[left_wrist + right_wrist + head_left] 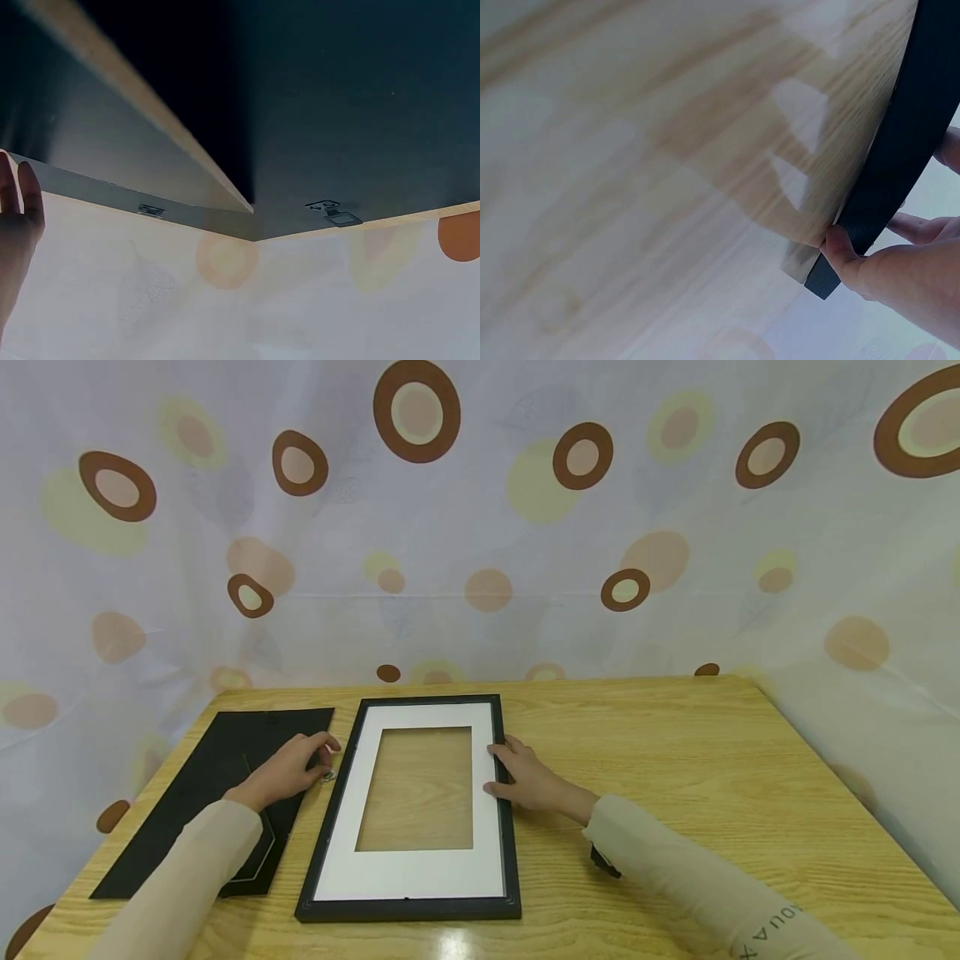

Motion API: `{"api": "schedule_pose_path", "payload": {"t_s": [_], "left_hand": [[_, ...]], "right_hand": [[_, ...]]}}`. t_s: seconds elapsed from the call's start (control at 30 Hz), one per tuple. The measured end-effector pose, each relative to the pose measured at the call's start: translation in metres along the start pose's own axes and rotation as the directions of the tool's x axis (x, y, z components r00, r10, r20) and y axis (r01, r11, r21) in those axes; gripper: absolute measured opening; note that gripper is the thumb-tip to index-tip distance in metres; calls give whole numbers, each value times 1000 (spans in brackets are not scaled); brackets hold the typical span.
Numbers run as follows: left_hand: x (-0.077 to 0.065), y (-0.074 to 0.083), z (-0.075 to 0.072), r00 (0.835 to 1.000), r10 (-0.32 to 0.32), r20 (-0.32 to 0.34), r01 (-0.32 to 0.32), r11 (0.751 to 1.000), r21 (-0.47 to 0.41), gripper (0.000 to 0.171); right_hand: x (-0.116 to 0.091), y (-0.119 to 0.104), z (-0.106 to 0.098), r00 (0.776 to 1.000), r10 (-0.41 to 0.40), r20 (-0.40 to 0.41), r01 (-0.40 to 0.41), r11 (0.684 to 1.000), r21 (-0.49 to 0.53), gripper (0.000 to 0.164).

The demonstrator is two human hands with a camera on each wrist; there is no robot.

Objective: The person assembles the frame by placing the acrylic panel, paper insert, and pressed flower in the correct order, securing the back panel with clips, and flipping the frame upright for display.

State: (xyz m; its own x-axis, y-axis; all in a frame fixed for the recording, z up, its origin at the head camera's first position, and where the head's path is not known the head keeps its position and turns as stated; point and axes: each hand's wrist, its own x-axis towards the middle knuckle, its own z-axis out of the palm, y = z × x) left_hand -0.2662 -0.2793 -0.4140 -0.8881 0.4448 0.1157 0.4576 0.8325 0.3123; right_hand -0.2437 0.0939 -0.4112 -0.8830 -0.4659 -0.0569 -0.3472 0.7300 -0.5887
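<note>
A black picture frame (408, 910) with a white mat (408, 877) lies flat on the table, the wood grain showing through the mat's window. My right hand (528, 777) grips the frame's right side, thumb and a fingertip over its border. In the right wrist view the thumb (840, 251) is on the black border. To the left lies the black backing board (195, 785). My left hand (292, 767) is over its right edge, fingers bent and thumb apart from them. A small shiny piece (327, 775) lies just beside the thumb.
The backing board carries a metal hanger (341, 216) and a second metal fitting (151, 211). Its stand leg (142, 127) is lifted off the board. The wooden table (675, 760) reaches back to a patterned cloth (480, 510).
</note>
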Motion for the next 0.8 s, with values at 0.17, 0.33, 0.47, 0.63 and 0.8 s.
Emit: {"api": "schedule_pose_path", "payload": {"t_s": [0.17,0.33,0.47,0.63,0.8], "left_hand": [[-1,2,1,1000,16,-9,-16,1000,0,26],[-1,5,1,1000,28,-3,-28,1000,-6,25],[-1,6,-1,1000,28,6,-28,1000,-11,24],[0,4,-4,999,30,18,-29,999,-17,22],[1,4,-11,998,69,5,-69,997,-20,21]], "right_hand": [[-1,-2,-1,1000,-3,-1,3,1000,4,60],[-1,0,-1,1000,-7,-4,7,1000,0,59],[0,0,0,1000,-8,-2,8,1000,0,59],[-1,0,0,1000,-8,-2,8,1000,4,59],[0,0,-1,1000,-9,-1,9,1000,2,59]]}}
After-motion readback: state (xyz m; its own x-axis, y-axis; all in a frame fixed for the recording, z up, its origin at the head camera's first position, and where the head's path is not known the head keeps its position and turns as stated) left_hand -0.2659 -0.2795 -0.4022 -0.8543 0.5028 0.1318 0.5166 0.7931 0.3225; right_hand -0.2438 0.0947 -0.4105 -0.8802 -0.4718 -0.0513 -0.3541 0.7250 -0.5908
